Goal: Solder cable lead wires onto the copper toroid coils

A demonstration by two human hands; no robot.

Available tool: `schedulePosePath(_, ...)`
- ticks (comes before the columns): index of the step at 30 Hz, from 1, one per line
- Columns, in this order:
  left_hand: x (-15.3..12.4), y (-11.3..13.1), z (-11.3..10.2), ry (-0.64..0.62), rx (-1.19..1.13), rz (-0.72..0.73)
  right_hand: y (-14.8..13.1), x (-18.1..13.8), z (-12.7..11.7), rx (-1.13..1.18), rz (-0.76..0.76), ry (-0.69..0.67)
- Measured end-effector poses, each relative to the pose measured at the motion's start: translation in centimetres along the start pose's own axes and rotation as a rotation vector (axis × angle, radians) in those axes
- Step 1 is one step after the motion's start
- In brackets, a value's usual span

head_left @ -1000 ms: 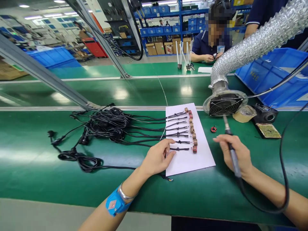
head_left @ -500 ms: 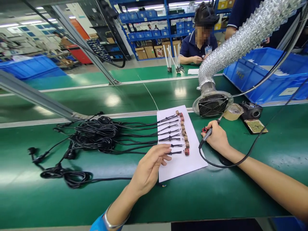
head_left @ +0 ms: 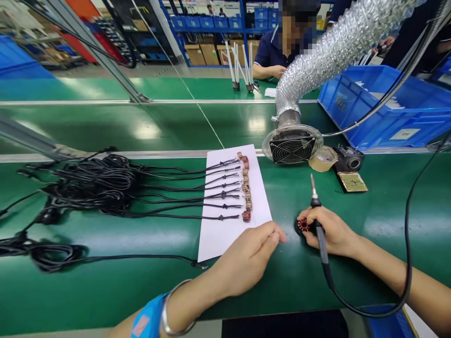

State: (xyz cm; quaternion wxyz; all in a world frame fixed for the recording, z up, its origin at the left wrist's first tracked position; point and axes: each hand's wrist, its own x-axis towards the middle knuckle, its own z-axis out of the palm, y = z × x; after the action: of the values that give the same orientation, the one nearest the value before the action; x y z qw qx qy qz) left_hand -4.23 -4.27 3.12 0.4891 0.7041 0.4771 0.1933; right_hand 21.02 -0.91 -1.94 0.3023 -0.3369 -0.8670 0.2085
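My right hand (head_left: 331,232) grips a soldering iron (head_left: 318,224) with its tip pointing up and away, and its fingertips pinch a small red-wound ring coil (head_left: 303,225) just off the green mat. My left hand (head_left: 248,256) hovers next to it, fingers loosely together, reaching toward the coil and holding nothing. A white sheet (head_left: 233,202) lies left of both hands, carrying a row of small coils (head_left: 246,188) joined to black cables (head_left: 105,185).
A fume extractor fan (head_left: 292,148) on a silver hose (head_left: 334,47) stands behind the sheet, beside a tape roll (head_left: 322,159) and an iron stand with sponge (head_left: 352,180). Blue bins (head_left: 387,108) sit at right. Another person sits at the far bench.
My right hand has carried the red coil from beside the fan toward me. My left hand left the cable on the sheet and moved right toward the coil. The view shifted right.
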Motion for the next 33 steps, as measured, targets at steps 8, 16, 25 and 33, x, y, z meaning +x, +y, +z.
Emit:
schedulePosePath(8,4.5,1.2,3.9,-0.037,0.42,-0.114,1.3,0.0,0.5,0.036,-0.057,-0.047)
schedulePosePath(16,4.2,-0.9,5.1,0.026,0.691,0.005,0.4,0.7,-0.4,0.002,-0.095,-0.129)
schedulePosePath(25,4.4,0.5,4.2,0.051,0.266,-0.108,0.9,-1.2,-1.5,0.163,0.034,0.078)
schedulePosePath(33,5.4,1.9,4.9,0.001,0.081,-0.278,-0.7,-1.7,-0.6,0.168,0.055,0.156)
